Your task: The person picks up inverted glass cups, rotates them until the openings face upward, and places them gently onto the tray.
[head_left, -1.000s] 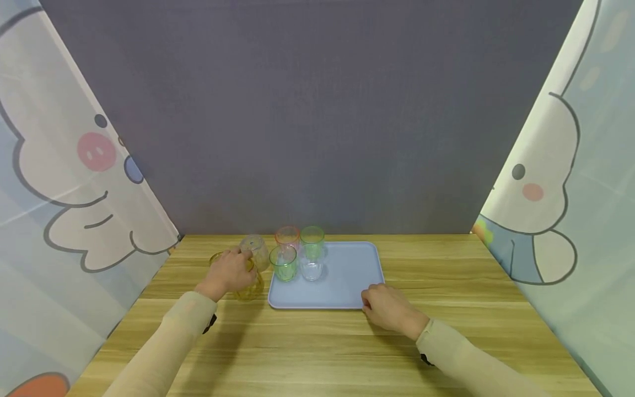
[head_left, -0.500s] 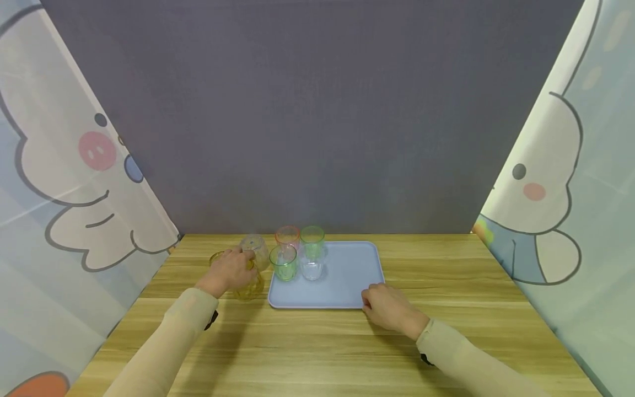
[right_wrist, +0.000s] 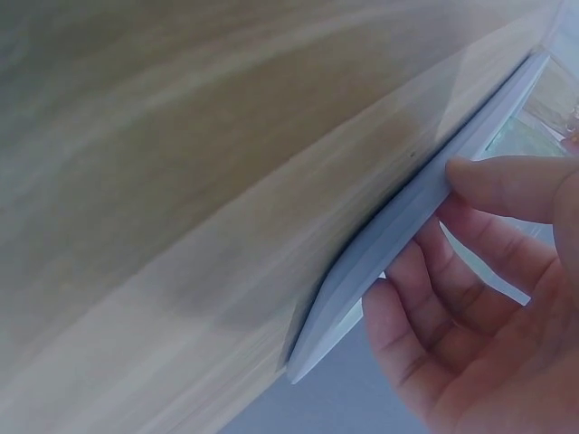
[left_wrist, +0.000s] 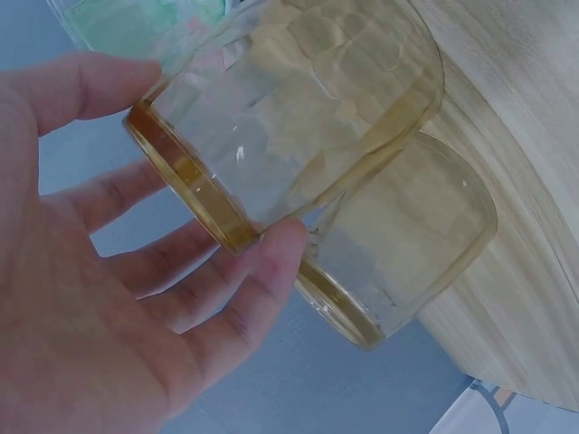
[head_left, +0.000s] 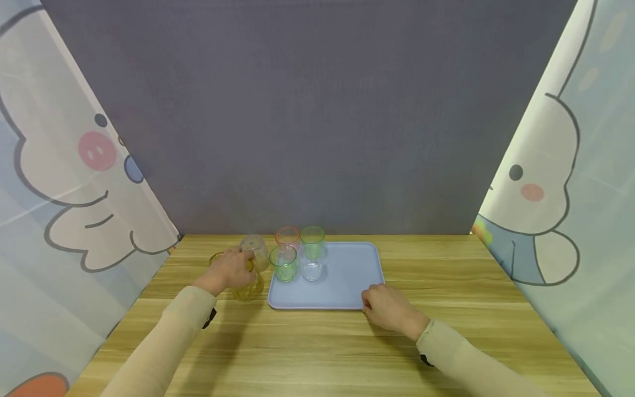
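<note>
In the head view my left hand point(head_left: 230, 271) grips an amber glass point(head_left: 248, 289) by its upper edge, left of the tray. The left wrist view shows thumb and fingers spread round the thick amber end of this glass point(left_wrist: 298, 117). A second amber glass point(left_wrist: 412, 235) stands close beside it, partly hidden by the hand in the head view. My right hand point(head_left: 389, 309) is at the near right corner of the pale blue tray point(head_left: 352, 275). Its thumb and fingers pinch the tray edge point(right_wrist: 398, 226) in the right wrist view.
On the tray's left part stand a green glass point(head_left: 284, 267), a clear glass point(head_left: 311, 270), a red-rimmed glass point(head_left: 288, 237) and another green-rimmed glass point(head_left: 313, 236). A clear glass point(head_left: 254, 251) sits just left of the tray. A grey curtain point(head_left: 322, 121) hangs behind the wooden table point(head_left: 317, 353).
</note>
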Motion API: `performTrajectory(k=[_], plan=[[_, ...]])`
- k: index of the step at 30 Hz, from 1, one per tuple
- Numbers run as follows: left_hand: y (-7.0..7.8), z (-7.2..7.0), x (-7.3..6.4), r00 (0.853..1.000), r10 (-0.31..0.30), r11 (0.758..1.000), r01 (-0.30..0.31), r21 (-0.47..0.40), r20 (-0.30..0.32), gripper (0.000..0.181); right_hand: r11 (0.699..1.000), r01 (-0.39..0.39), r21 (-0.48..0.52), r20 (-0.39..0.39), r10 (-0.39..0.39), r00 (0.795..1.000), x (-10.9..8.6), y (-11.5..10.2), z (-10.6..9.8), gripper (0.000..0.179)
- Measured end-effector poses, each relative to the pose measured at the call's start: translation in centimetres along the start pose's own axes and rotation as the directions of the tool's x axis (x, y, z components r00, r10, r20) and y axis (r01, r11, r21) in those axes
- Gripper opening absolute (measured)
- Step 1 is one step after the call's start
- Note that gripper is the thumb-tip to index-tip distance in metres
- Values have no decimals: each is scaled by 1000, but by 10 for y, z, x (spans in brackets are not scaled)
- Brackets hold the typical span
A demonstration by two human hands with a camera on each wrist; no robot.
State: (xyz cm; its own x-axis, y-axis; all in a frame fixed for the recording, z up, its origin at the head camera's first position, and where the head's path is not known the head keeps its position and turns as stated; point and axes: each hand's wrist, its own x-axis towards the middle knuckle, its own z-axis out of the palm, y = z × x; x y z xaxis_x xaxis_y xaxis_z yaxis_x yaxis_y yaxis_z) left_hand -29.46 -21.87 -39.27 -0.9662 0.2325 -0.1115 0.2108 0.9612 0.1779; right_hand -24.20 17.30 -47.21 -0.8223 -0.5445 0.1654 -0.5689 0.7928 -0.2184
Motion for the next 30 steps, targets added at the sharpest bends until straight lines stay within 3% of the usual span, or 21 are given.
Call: performTrajectory(k=[19,30], plan=[[3,-7,-5,999,30,998,-30,-58,10,44,1000,-25,12,5,25,1000,-1,1,-1,21],[4,-10,-25,994,99,994,-100,-47,-42,36,999,-30,36,16,30,999,0,1,2,21]])
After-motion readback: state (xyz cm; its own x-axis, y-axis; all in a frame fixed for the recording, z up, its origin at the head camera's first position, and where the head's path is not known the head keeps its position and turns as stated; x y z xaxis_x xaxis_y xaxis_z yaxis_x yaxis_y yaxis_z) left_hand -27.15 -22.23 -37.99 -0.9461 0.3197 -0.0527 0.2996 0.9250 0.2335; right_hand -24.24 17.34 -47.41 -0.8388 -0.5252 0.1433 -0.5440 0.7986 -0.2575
